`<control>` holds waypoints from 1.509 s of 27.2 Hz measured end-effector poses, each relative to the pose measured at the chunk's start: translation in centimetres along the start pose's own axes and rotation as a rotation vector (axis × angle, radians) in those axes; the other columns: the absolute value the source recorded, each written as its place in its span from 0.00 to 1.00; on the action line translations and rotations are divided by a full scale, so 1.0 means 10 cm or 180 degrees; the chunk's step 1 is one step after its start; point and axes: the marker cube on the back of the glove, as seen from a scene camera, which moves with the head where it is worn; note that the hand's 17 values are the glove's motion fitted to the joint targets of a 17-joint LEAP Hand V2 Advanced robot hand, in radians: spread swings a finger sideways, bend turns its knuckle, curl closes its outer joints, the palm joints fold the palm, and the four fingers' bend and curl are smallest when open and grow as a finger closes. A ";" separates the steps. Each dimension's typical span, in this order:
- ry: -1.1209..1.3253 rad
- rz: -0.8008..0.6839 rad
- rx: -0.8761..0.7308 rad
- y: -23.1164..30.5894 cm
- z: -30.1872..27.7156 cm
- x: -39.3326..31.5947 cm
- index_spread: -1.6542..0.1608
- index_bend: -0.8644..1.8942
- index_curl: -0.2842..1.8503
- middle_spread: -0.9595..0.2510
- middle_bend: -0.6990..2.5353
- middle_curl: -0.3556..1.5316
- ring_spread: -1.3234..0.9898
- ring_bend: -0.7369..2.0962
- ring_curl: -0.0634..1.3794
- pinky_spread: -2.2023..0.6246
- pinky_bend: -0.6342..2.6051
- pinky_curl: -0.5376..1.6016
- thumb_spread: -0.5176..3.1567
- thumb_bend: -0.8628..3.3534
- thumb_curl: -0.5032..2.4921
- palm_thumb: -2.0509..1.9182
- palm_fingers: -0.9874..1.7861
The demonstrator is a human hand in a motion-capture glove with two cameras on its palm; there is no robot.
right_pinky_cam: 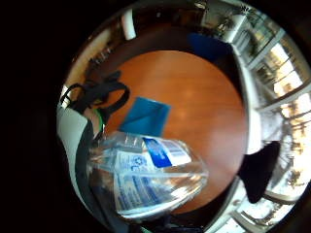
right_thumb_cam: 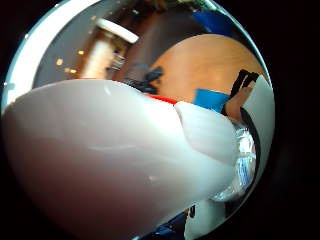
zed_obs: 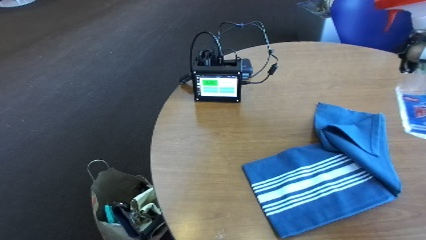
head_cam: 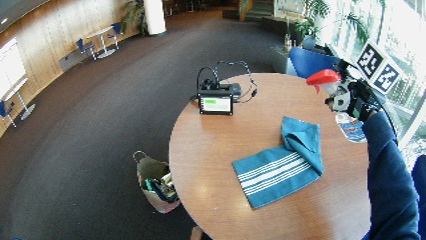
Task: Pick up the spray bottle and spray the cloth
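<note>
My gloved right hand (head_cam: 358,104) grips the spray bottle (head_cam: 347,122) by its neck and holds it up in the air over the far right of the round wooden table (head_cam: 219,130). The bottle's red spray head (head_cam: 323,77) points toward the table's middle. Its clear body with a blue and white label (right_pinky_cam: 146,174) hangs below my palm. The white part of the spray head (right_thumb_cam: 125,165) fills the thumb side view. A blue cloth (zed_obs: 326,185) with white stripes lies flat on the table below and beside the bottle, its far end folded over (zed_obs: 353,130).
A small black device (zed_obs: 217,82) with a green screen and cables stands at the table's far edge. An open bag (zed_obs: 123,210) sits on the dark carpet beside the table. A blue chair (head_cam: 309,60) stands behind the table.
</note>
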 end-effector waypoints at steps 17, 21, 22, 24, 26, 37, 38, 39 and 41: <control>-0.2940 -0.0695 0.0330 -0.17 0.74 -1.19 0.74 0.39 0.38 0.63 0.38 0.44 0.47 0.45 0.33 0.66 0.32 0.43 0.24 0.19 0.41 0.74 0.84; -0.2904 -0.0505 0.0143 -0.20 1.17 -1.35 0.74 0.38 0.37 0.63 0.38 0.44 0.47 0.45 0.33 0.66 0.33 0.43 0.25 0.20 0.41 0.74 0.83; -0.2895 -0.0464 0.0114 -0.20 1.23 -1.36 0.74 0.38 0.37 0.64 0.38 0.44 0.47 0.45 0.33 0.66 0.33 0.43 0.25 0.20 0.41 0.75 0.83; -0.2893 -0.0393 0.0080 -0.19 1.30 -1.34 0.74 0.38 0.37 0.64 0.38 0.44 0.47 0.45 0.33 0.66 0.33 0.43 0.26 0.20 0.41 0.74 0.83; -0.2915 -0.0346 0.0074 -0.20 1.32 -1.30 0.74 0.38 0.37 0.64 0.37 0.44 0.47 0.44 0.33 0.66 0.33 0.43 0.26 0.20 0.41 0.74 0.83; -0.3017 -0.0331 0.0008 -0.24 1.41 -1.23 0.75 0.37 0.36 0.64 0.35 0.43 0.47 0.43 0.32 0.67 0.33 0.43 0.30 0.20 0.40 0.74 0.80; -0.3015 -0.0348 0.0007 -0.24 1.40 -1.23 0.75 0.37 0.36 0.64 0.35 0.43 0.47 0.43 0.32 0.67 0.33 0.43 0.30 0.20 0.40 0.74 0.80; -0.3008 -0.0361 0.0006 -0.23 1.40 -1.22 0.75 0.37 0.36 0.64 0.35 0.43 0.46 0.43 0.32 0.67 0.33 0.43 0.30 0.20 0.39 0.74 0.80; -0.2982 -0.0392 -0.0013 -0.22 1.40 -1.20 0.75 0.36 0.35 0.64 0.34 0.43 0.47 0.42 0.32 0.67 0.34 0.43 0.31 0.20 0.39 0.74 0.78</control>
